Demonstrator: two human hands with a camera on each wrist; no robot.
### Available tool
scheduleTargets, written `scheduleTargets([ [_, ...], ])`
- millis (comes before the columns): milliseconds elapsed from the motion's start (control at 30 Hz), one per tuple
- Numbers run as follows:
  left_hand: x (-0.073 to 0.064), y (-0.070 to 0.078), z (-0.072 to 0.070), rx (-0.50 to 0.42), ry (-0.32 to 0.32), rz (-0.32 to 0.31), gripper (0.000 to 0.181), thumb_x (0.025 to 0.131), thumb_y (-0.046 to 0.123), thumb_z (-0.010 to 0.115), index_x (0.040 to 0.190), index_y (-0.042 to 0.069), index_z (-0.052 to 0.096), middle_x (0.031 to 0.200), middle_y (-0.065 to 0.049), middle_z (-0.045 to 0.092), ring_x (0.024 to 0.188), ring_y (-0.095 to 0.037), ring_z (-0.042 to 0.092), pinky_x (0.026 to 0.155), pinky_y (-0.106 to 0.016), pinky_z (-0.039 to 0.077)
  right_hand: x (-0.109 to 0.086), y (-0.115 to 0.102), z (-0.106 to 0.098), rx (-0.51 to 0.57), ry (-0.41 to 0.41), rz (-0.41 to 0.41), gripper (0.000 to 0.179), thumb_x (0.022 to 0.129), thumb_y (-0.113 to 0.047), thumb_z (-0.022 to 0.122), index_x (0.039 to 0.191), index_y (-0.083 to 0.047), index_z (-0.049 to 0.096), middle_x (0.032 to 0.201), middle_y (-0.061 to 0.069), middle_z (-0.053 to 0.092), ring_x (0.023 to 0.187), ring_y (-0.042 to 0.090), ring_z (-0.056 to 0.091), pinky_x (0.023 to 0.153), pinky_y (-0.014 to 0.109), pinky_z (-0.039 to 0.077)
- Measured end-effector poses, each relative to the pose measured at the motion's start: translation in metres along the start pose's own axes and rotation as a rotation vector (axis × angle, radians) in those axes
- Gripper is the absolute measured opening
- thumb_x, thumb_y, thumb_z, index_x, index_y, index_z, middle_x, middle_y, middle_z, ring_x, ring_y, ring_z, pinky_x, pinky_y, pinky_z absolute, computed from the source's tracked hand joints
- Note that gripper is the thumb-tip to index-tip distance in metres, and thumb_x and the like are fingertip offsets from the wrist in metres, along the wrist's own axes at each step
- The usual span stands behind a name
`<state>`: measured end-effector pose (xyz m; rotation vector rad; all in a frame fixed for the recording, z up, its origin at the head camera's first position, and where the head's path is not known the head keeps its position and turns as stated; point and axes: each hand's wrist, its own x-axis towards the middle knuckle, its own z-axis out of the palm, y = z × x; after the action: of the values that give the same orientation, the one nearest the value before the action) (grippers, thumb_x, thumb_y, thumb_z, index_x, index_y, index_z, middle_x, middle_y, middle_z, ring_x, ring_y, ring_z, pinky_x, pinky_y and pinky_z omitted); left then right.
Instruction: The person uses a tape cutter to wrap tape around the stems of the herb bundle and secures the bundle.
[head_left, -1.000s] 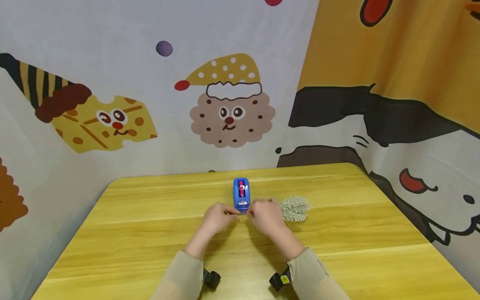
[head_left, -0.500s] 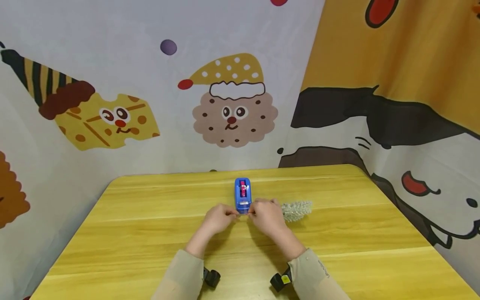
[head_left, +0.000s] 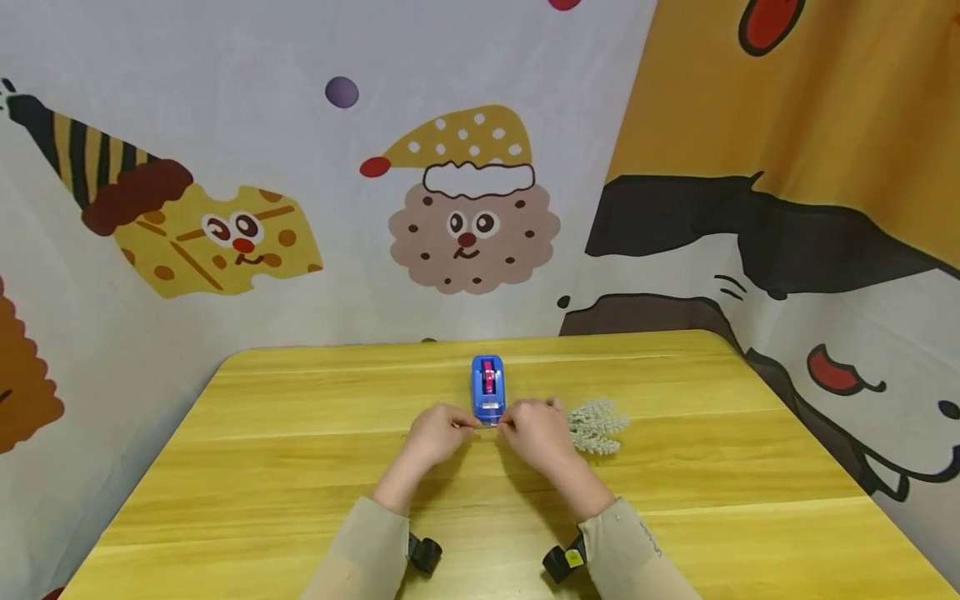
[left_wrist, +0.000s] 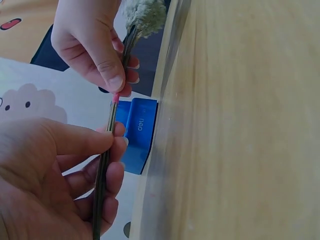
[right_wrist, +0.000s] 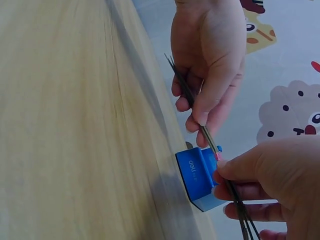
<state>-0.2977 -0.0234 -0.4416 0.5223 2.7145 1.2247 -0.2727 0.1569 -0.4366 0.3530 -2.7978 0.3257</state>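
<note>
A bunch of pale green fluffy flowers [head_left: 596, 425] on thin dark stems [left_wrist: 101, 175] lies sideways between my two hands. My left hand [head_left: 437, 435] pinches the lower stems between thumb and fingers. With thumb and fingertips, my right hand [head_left: 538, 433] holds the stems nearer the flower heads, which stick out past it to the right. A narrow pink band [left_wrist: 116, 98] wraps the stems between the hands, right at the right thumb tip. Just beyond the fingertips stands a blue tape dispenser [head_left: 488, 392] with a pink roll [head_left: 488, 377] in it.
The wood-grain table [head_left: 300, 483] reaches back to a cartoon-printed cloth [head_left: 300, 317]. More of this cloth hangs at both sides. Black wrist cameras [head_left: 425, 556] sit at both sleeve cuffs.
The flower heads have turned, looking narrow half a second ago and now fanned out lower. Both hands keep their pinch at nearly the same spot. The head view has shifted slightly.
</note>
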Motion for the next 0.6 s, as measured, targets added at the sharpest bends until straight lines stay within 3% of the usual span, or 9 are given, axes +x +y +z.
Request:
scheduleTargets([
  [233,-0.001,0.0007,-0.0008,0.001,-0.016,0.018,0.018,0.095,0.015,0.061,0.097,0.006,0.076,0.098,-0.007,0.071,0.065,-0.015,0.051,0.059,-0.03,0.043,0.0008,0.001,0.0029,0.017,0.048,-0.006,0.008,0.081,-0.022,0.079,0.076,-0.017,0.076,0.073,-0.006,0.066,0.07,0.015,0.062,0.083,0.048,0.039],
  [600,-0.0004,-0.001,0.0001,0.016,0.01,0.028,0.015,0.092,0.009,0.063,0.097,0.007,0.077,0.101,-0.008,0.071,0.079,-0.018,0.059,0.071,-0.038,0.05,0.0011,0.0029,0.0061,0.064,0.053,0.01,0.01,0.08,-0.02,0.08,0.074,-0.016,0.072,0.072,-0.007,0.064,0.067,0.013,0.059,0.081,0.047,0.042],
])
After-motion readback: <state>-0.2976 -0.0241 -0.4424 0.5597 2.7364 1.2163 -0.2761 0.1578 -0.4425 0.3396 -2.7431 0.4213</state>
